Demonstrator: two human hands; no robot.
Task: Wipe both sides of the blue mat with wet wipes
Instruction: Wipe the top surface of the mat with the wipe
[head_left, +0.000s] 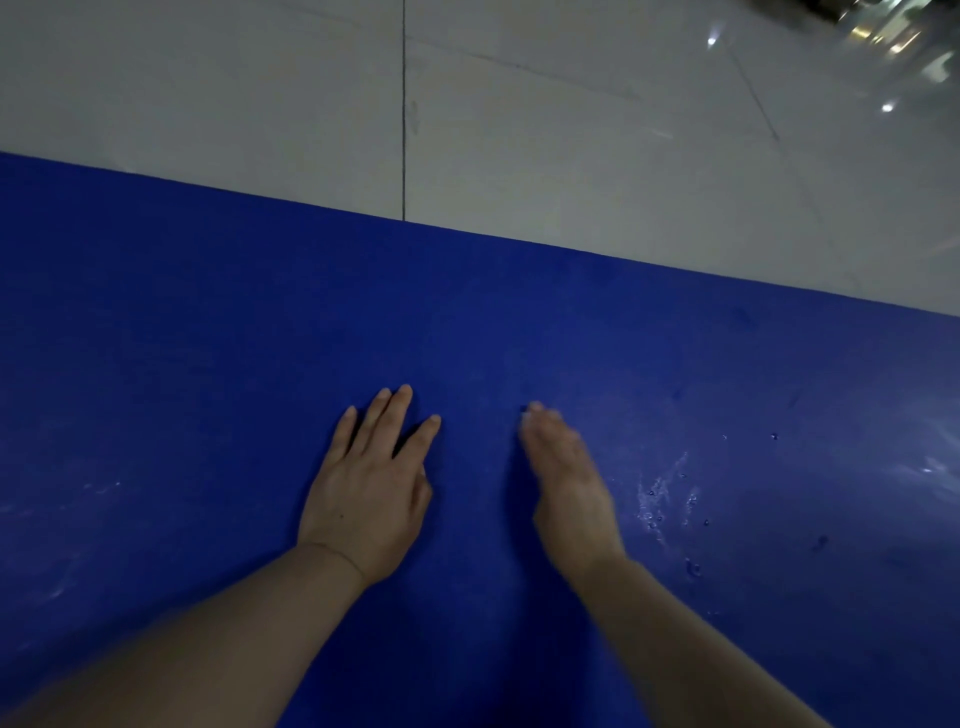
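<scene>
Most of the view is filled by the blue mat (208, 338), which lies flat on the floor and runs off the left, right and bottom edges. Its far edge crosses the picture on a slant, higher at the left and lower at the right. Beyond that edge lies a pale tiled floor (571, 130), glossy, with a dark grout line (403, 104) running straight away from the mat, and bright reflections in the top right corner, where something dark and blurred sits that cannot be made out.

Two bare forearms reach in from the bottom onto the middle of the mat. The left hand (366, 488) lies palm down on the mat, its fingers (395, 410) straight and slightly spread, holding nothing. The right hand (569, 483) is near it, a strip of mat between them; it is blurred, turned more on its edge, its fingers straight and together, gripping nothing. Whether it touches the mat cannot be told.

Just right of the right hand, small water droplets and pale wet streaks (667, 499) glisten on the mat. Fainter pale smears (62, 587) show at its left.
</scene>
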